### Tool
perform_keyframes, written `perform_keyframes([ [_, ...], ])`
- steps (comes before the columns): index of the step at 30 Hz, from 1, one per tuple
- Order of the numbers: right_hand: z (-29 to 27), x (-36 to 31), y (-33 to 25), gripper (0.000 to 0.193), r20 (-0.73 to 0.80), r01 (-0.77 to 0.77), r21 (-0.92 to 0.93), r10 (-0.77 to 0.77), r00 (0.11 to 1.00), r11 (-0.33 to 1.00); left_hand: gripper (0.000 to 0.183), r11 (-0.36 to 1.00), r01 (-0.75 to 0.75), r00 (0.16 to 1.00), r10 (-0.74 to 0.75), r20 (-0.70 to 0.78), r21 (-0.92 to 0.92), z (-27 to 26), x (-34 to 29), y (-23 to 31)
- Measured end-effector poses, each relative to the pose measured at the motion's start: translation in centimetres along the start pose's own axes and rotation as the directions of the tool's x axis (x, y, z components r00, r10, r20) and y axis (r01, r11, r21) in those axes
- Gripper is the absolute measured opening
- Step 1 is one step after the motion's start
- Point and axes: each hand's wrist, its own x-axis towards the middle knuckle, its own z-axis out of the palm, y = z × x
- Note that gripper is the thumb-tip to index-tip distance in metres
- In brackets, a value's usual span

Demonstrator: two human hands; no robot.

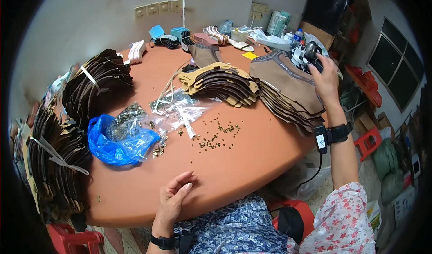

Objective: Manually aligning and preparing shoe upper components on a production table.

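Note:
My right hand [327, 76] reaches to the far right of the table. Its thumb and fingers close around part of a black rounded object [311, 49] that lies with white cords [298, 56] on a stack of brown shaped pieces [281, 74]. The fingertips are partly hidden there. Near the table's front edge, my left hand [174, 197] hovers with loosely bent fingers, thumb apart and nothing visible in it. Beyond it lie scattered small brass-coloured metal pieces [218, 139]. A tan-and-dark stack [220, 83] of curved pieces sits behind them.
A blue plastic bag [117, 141] and a clear bag [184, 112] of small parts lie left of centre. Tied stacks of dark curved pieces [96, 83] line the left edge. Bottles [297, 37] and bundles stand along the back. Red stools [74, 238] stand beside the table [135, 191].

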Motion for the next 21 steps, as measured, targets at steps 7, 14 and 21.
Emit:
perform_keyframes([
  [7, 5.3, 0.3, -12.8, 0.024, 0.498, 0.254, 0.165, -0.302, 0.813, 0.953, 0.032, 0.999, 0.019, 1.0, -0.019, 0.011, -0.04, -0.8, 0.2, -0.3],
  [14, 15.3, -0.4, -12.7, 0.027, 0.588, 0.146, 0.253, -0.272, 0.762, 0.956, 0.032, 0.995, 0.037, 0.999, -0.033, 0.043, -0.09, -1.0, 0.4, -0.2],
  [21, 15.6, -1.1, -13.4, 0.027, 0.68, 0.206, 0.204, -0.29, 0.673, 0.957, 0.032, 0.991, 0.041, 0.998, -0.035, 0.057, -0.124, -1.3, 0.3, -0.4],
])
